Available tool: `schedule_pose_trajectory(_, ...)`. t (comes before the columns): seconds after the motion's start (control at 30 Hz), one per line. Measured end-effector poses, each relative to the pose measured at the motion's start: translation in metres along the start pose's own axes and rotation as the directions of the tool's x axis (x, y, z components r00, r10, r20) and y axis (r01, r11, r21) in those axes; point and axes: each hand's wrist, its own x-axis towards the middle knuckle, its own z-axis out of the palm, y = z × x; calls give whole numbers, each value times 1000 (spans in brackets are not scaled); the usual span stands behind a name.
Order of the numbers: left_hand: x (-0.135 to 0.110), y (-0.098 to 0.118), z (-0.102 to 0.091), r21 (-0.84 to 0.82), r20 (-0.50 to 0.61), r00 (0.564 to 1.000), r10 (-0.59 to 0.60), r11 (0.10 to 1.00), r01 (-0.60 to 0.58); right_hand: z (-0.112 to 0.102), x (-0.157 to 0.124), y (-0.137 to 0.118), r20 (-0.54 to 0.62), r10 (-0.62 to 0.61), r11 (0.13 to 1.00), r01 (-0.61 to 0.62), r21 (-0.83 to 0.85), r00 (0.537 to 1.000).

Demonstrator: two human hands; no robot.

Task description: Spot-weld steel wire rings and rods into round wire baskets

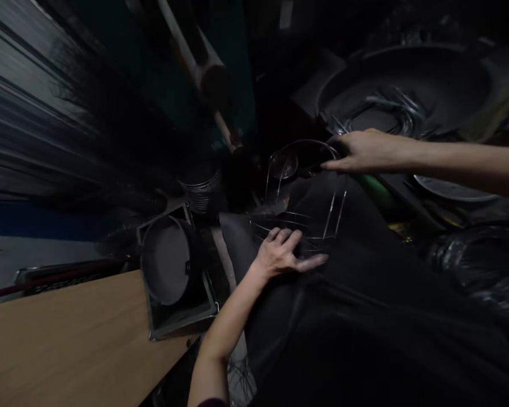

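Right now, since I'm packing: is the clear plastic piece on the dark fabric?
On: the clear plastic piece lies over the dark fabric, edges showing.

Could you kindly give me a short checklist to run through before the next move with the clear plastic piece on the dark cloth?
1. Right hand at the upper rim of the clear plastic piece: ok, fingers reach the rim.
2. Firm hold by that hand: cannot tell, the fingertips are in shadow.
3. Left hand spread on the dark cloth, by the piece's lower edge: ok.
4. Green handle free of the piece: cannot tell.
5. Lighting: not ok, very dim.
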Motion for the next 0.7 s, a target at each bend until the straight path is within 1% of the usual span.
schedule_pose_trajectory(0.07,-1,6,4,-9,32,999,19,1000,-19,4,-8,8,-7,28,999,-28,-30,1000)
schedule_pose_trajectory(0.1,-2,7,5,1,30,999,25,1000,-25,6,-11,11,-16,35,999,-36,-39,999)
schedule_pose_trajectory(0.23,-2,7,6,80,-63,996,70,995,-65,9,-17,16,-32,35,997,-37,-66,999)
schedule_pose_trajectory(0.3,0,14,8,88,-58,995,85,993,-80,10,-15,15,-34,50,995,-53,-88,998)
schedule_pose_trajectory(0.37,7,28,5,112,-40,997,62,992,-58,11,-10,13,-47,29,990,-35,-135,998)
schedule_pose_trajectory(0.4,13,35,0,129,-18,999,36,991,-33,11,-7,11,-51,1,986,-9,-166,999)
schedule_pose_trajectory(0.43,20,43,-8,133,27,1000,2,991,-6,12,-4,8,-54,-39,980,27,-199,998)
schedule_pose_trajectory(0.47,28,48,-20,109,105,994,-24,994,12,12,-2,5,-56,-85,971,70,-230,995)
schedule_pose_trajectory(0.53,43,47,-49,-22,280,958,-61,997,69,12,1,-2,-73,-211,947,186,-264,975)
schedule_pose_trajectory(0.57,48,41,-63,-92,318,943,-99,987,134,12,2,-6,-90,-288,929,256,-268,953)
schedule_pose_trajectory(0.6,51,29,-76,-127,292,936,-194,963,239,12,2,-10,-111,-368,905,328,-271,923)
schedule_pose_trajectory(0.63,51,15,-86,-134,215,918,-332,921,365,13,3,-14,-124,-436,878,391,-276,891)
schedule_pose_trajectory(0.67,49,-3,-92,-129,115,867,-484,858,497,16,4,-17,-129,-488,853,440,-282,863)
schedule_pose_trajectory(0.7,45,-20,-94,-129,25,788,-615,779,613,19,5,-21,-122,-528,829,479,-288,841)
